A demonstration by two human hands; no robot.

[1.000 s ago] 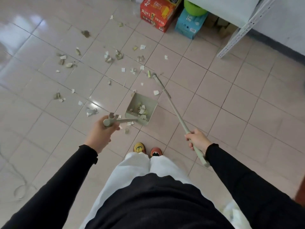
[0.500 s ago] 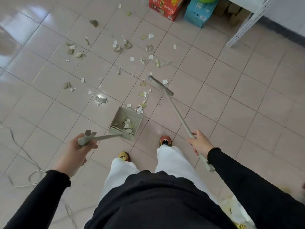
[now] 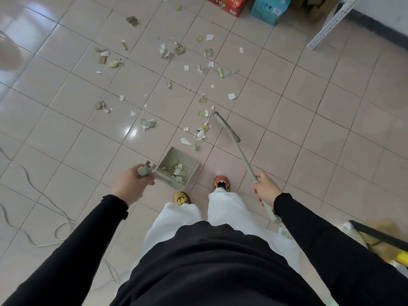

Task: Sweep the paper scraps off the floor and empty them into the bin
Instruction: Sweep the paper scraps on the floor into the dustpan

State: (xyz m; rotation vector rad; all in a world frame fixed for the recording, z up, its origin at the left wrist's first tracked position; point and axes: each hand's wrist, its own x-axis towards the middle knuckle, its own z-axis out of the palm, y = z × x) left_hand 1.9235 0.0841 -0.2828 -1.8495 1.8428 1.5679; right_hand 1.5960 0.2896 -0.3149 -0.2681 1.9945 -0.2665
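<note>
My left hand (image 3: 133, 183) grips the top of the dustpan handle. The grey-green dustpan (image 3: 178, 166) sits on the tiled floor just ahead of my feet, with a few paper scraps inside. My right hand (image 3: 266, 187) grips the long pole of the broom (image 3: 227, 130). The broom head rests on the floor to the right of a small pile of scraps (image 3: 202, 131), a short way beyond the dustpan's mouth. Many more white and greenish scraps (image 3: 176, 51) lie scattered across the tiles farther out.
A red box (image 3: 225, 3) and a blue box (image 3: 270, 9) stand against the far wall, beside a white metal rack leg (image 3: 326, 25). Loose cables (image 3: 33, 195) trail over the floor at left. A bin with a black rim (image 3: 379, 239) is at my lower right.
I have stepped back. The broom head dragged a cluster of scraps toward me, and the dustpan moved back with my left hand, now closer to my feet.
</note>
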